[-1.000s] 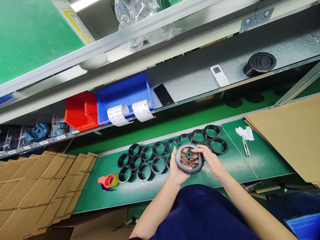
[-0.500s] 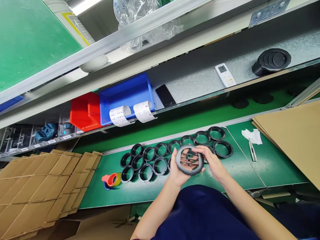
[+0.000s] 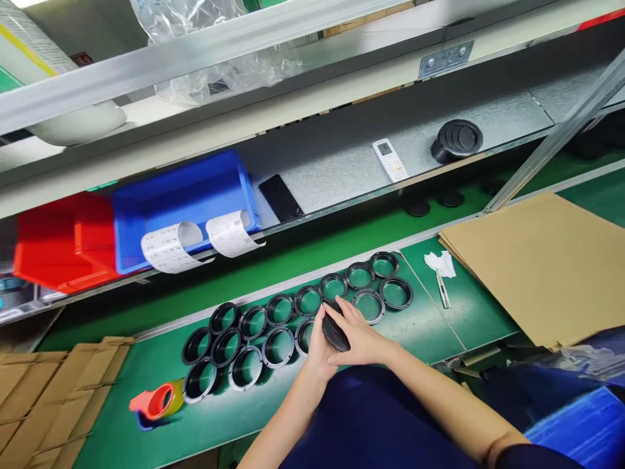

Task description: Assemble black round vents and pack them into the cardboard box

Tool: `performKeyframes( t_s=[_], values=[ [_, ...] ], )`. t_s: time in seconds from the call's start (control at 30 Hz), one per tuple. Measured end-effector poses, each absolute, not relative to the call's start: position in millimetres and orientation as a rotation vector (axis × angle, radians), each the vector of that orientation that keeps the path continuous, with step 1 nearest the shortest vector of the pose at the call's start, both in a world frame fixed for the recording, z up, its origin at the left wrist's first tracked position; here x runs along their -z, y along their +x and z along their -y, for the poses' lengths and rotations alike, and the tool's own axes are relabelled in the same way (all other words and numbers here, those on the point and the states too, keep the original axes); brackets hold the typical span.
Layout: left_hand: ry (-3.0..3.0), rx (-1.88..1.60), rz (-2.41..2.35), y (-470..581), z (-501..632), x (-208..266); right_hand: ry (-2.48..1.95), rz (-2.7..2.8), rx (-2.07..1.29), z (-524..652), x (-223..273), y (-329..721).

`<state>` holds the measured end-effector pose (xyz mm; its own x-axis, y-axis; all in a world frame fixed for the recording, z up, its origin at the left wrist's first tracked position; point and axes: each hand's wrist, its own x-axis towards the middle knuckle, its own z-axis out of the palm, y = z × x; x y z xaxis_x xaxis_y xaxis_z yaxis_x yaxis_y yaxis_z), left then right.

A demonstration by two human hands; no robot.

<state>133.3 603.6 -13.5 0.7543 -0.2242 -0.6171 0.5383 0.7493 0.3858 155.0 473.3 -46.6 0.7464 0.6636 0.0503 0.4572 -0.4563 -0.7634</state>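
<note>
Between both hands is a round black air vent (image 3: 336, 331), tilted so that it shows nearly edge-on. My left hand (image 3: 318, 348) grips it from the left, while my right hand (image 3: 360, 337) wraps over its right side with the fingers on the upper rim. The palms and fingers hide much of the vent. Just beyond the hands, several black rings (image 3: 278, 347) stand in rows on the green bench (image 3: 420, 335).
On the left of the bench lies a red and yellow tape dispenser (image 3: 161, 400). A utility knife (image 3: 443, 290) and cardboard sheets (image 3: 541, 267) are at right. The shelf above holds a blue bin (image 3: 185, 195), a phone (image 3: 280, 198), a remote (image 3: 389, 160) and another louvred vent (image 3: 458, 140).
The vent has turned from face-up, with its slats showing, to nearly edge-on. My right hand has closed further over it. The view has swung right, so the bench things sit further left.
</note>
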Motion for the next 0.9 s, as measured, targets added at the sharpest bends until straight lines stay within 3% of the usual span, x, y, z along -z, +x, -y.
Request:
performKeyframes(
  t_s=[0.07, 0.27, 0.47, 0.9],
  values=[
    [0.64, 0.521, -0.572, 136.0, -600.8, 15.7, -2.103, 0.73, -0.317, -466.1, 59.2, 167.9],
    [0.87, 0.546, -0.619, 143.3, -615.5, 26.3, -2.499, 0.007, 0.225, -397.5, 132.1, 222.7],
    [0.914, 0.537, -0.771, 138.0, -632.5, 47.6, -2.727, -0.03, 0.292, -356.1, 193.0, 237.1],
    [0.864, 0.472, -0.958, 125.2, -653.4, 68.1, -2.848, 0.12, 0.212, -318.9, 187.8, 235.1]
  ],
)
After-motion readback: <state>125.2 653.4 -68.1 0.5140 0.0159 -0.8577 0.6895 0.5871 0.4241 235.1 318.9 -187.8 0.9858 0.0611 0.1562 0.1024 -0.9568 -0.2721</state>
